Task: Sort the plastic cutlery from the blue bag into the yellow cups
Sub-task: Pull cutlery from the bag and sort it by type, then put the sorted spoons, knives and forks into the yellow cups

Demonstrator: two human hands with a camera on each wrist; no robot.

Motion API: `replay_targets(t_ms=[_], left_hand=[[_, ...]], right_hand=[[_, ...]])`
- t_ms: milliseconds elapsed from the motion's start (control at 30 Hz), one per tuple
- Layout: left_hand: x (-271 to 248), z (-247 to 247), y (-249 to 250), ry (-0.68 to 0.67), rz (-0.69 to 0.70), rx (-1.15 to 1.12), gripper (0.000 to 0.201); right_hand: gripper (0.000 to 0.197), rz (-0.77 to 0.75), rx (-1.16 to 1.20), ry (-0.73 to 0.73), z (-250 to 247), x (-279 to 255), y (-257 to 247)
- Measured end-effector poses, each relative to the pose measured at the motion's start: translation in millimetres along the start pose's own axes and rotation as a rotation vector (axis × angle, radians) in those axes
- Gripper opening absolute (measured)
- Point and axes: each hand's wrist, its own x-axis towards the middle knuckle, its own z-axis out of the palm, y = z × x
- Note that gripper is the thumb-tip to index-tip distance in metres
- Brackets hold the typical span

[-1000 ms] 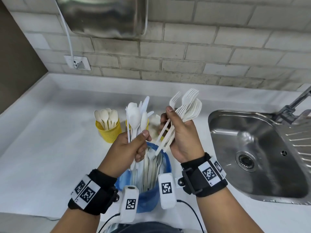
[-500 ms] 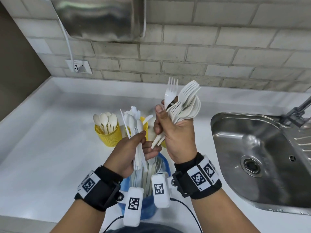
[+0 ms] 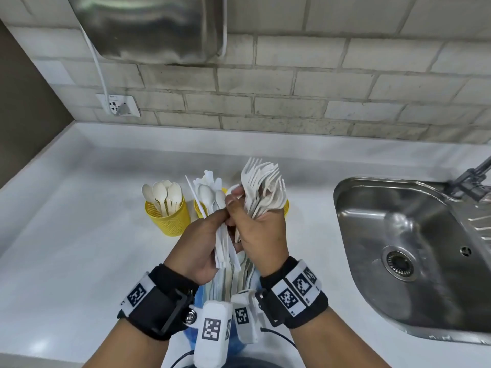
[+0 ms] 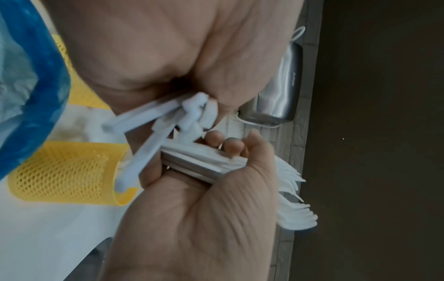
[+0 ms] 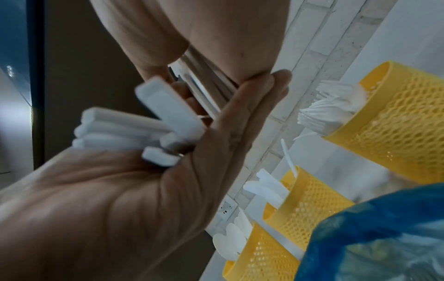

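Observation:
My left hand (image 3: 196, 243) grips a mixed bundle of white spoons and knives (image 3: 212, 197) above the blue bag (image 3: 233, 343). Pressed against it, my right hand (image 3: 257, 229) grips a fan of white forks (image 3: 263, 181), tines up. In the left wrist view the right hand (image 4: 204, 218) wraps the fork stems (image 4: 293, 209). More cutlery stands in the bag. Three yellow mesh cups stand behind: the left cup (image 3: 170, 216) holds spoons, the middle cup (image 3: 198, 205) and the right cup (image 3: 286, 205) are mostly hidden. In the right wrist view the right cup (image 5: 396, 133) holds forks.
A steel sink (image 3: 414, 251) with a tap (image 3: 475, 176) is set into the white counter (image 3: 66, 248) on the right. A steel hand dryer (image 3: 148, 25) and a wall socket (image 3: 118, 104) are on the brick wall behind.
Both hands have dropped lower and come together, so the two bundles now touch. The right hand's forks have gathered into a tighter fan.

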Motion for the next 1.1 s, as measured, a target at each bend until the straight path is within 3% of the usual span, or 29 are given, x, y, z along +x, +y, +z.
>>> replay_targets(t_ms=[133, 200, 333, 467, 600, 800, 1100], left_hand=[[2, -3, 3, 0.124, -0.006, -0.044, 0.026], [0, -4, 5, 0.156, 0.008, -0.030, 0.029], [-3, -1, 6, 0.131, 0.061, -0.030, 0.031], [-1, 0, 5, 0.127, 0.076, -0.037, 0.025], [-1, 0, 6, 0.148, 0.108, 0.004, 0.033], [1, -3, 6, 0.226, 0.121, 0.071, 0.033], [4, -2, 6, 0.295, 0.157, 0.173, 0.029]], right_hand=[[0.026, 0.016, -0.013, 0.050, -2, 0, 1], [0.034, -0.026, -0.048, 0.067, -4, 4, 1], [0.027, 0.014, -0.105, 0.046, -17, 12, -3], [0.035, 0.156, -0.091, 0.099, -32, 26, -4], [0.036, 0.098, -0.024, 0.263, -55, 42, -12], [0.037, -0.001, -0.183, 0.396, -92, 70, 4], [0.041, -0.041, -0.546, 0.288, -105, 77, 53]])
